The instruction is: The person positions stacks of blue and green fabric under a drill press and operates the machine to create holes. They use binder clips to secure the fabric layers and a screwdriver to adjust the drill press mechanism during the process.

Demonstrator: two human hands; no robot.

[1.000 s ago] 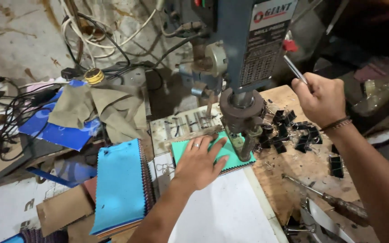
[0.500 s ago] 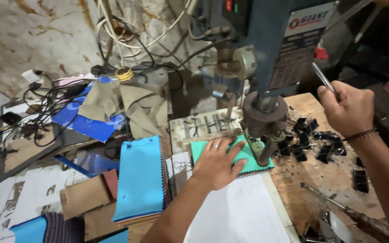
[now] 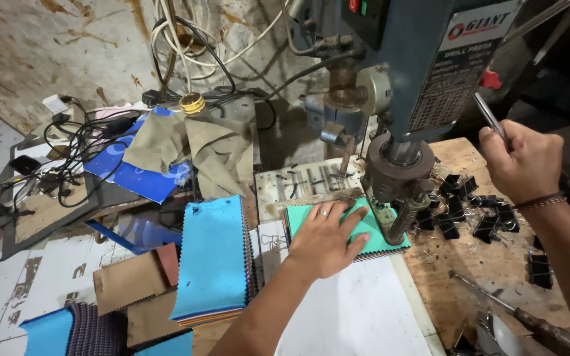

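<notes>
Here, taking the drill press (image 3: 423,72) as landmark: well left of it a blue fabric swatch stack (image 3: 212,257) lies on the tabletop (image 3: 489,264), long axis running away from the person. Just left of the spindle (image 3: 397,178), the left hand (image 3: 328,237) lies flat, fingers spread, pressing the green swatch stack (image 3: 377,231), whose long axis runs left to right, its right end under the spindle. Right of the press, black binder clips (image 3: 476,214) lie scattered. Above them the right hand (image 3: 522,161), fist closed, grips the metal feed lever (image 3: 489,115), forearm slanting down-right.
</notes>
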